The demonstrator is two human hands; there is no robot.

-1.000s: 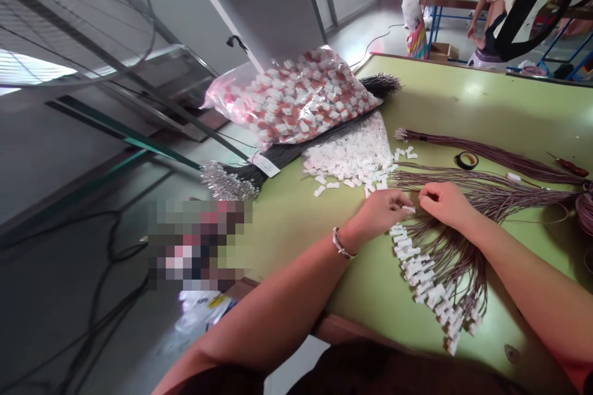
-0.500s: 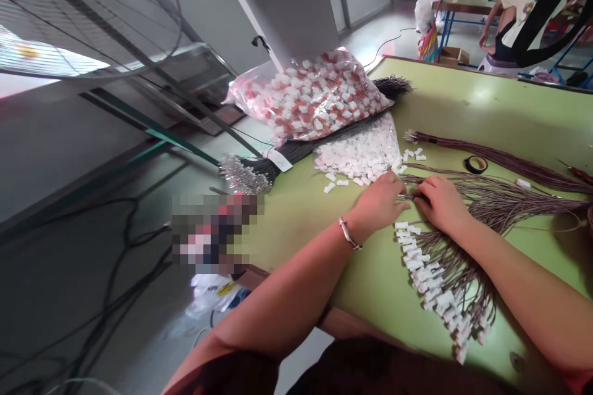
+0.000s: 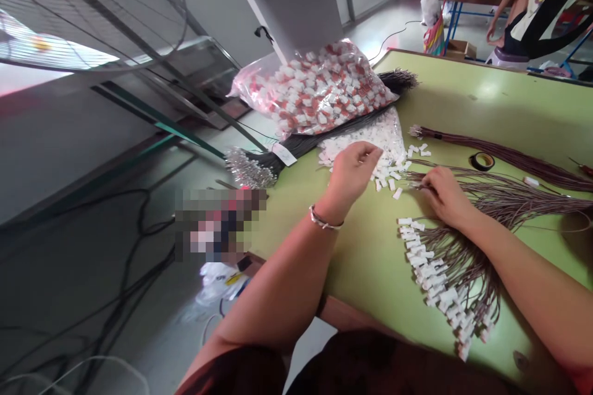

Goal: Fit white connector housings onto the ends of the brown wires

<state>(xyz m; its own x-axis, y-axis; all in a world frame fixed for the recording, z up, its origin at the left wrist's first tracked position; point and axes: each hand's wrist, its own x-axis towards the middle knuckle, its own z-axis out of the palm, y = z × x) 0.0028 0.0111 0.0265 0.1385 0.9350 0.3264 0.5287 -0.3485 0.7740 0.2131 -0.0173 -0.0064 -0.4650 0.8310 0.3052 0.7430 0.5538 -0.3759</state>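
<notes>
My left hand (image 3: 353,174) is raised over the edge of a pile of small white connector housings (image 3: 388,168), thumb and fingertips pinched together. Whatever may be between those fingertips is too small to make out. My right hand (image 3: 447,197) is closed on the tip end of a brown wire (image 3: 414,185), by the loose bundle of brown wires (image 3: 500,188). Below it, brown wires with white connectors on their ends (image 3: 433,281) lie fanned out in a slanting row on the green table (image 3: 365,265).
A clear bag of white and orange parts (image 3: 319,89) rests on a black wire bundle (image 3: 252,166) at the back left. A taped brown bundle (image 3: 500,157) and a roll of black tape (image 3: 482,162) lie to the right. A person (image 3: 532,12) sits beyond the table.
My left hand has moved left, away from my right hand, to the pile of white housings. The right hand stays at the wire ends. The view has shifted slightly.
</notes>
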